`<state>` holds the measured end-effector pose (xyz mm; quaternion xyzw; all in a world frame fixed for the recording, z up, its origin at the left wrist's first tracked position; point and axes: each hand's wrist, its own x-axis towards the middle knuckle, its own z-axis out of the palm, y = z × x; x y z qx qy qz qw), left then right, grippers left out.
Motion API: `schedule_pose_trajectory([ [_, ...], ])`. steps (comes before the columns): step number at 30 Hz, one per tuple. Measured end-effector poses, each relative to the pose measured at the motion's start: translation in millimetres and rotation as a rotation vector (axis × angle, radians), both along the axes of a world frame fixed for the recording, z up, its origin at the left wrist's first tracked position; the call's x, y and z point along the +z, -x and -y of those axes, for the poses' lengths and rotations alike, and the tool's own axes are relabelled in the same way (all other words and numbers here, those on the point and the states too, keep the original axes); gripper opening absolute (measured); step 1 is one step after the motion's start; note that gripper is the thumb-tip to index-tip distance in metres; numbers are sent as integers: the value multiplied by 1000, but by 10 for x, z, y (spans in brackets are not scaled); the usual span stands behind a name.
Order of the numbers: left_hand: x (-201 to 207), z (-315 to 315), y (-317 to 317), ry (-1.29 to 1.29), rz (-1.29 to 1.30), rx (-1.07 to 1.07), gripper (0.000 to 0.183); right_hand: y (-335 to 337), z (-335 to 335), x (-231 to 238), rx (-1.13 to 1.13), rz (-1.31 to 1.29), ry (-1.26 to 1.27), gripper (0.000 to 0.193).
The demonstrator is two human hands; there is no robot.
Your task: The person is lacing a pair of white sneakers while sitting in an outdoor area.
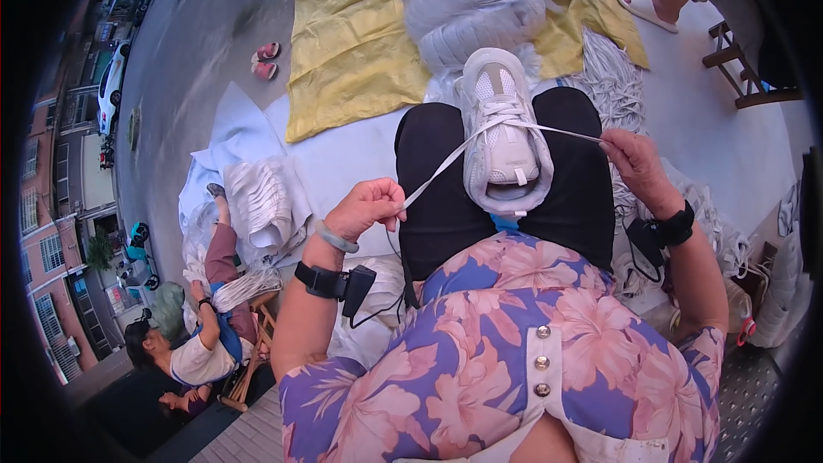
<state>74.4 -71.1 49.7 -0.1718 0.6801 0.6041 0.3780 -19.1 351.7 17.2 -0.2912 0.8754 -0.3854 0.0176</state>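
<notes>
A pale shoe upper (pixel 523 159) lies on my lap between my thighs, its toe pointing away from me and its tongue toward me. White lacing (pixel 504 109) runs through its eyelets and crosses at the top. My left hand (pixel 367 210) is closed on one end of the shoelace (pixel 446 163), pulled out to the left. My right hand (pixel 636 167) pinches the other end, drawn out to the right. Both lengths look taut. A black strapped device sits on each of my forearms.
Yellow sheeting (pixel 347 43) lies ahead, with plastic-wrapped shoe parts (pixel 471 9) on it. Loose white laces (pixel 613 77) hang at the right. A stack of white pieces (pixel 257 206) rests at the left, near a seated person (pixel 210 351). A wooden stool (pixel 741 64) stands far right, beside another person's sandalled foot (pixel 649 9).
</notes>
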Motion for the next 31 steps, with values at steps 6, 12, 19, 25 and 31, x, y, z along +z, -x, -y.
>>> schedule_pose_trajectory([
  [6, -52, -92, 56, -104, 21, 94, 16, -70, -304, -100, -192, 121, -37, 8],
  [12, 119, -523, 322, 895, -1011, -456, 30, -16, -425, 43, -236, 82, -115, 8],
  [19, -372, -982, 614, 748, -970, -228, 9, 81, -502, -91, -174, 136, -233, 10],
  [25, -500, -1053, 851, 587, -883, -332, 9, 309, -1949, -663, -114, -40, -452, 22],
  [31, 214, -102, 482, 300, -580, -280, 13, 371, -1148, 313, -193, -280, -558, 20],
])
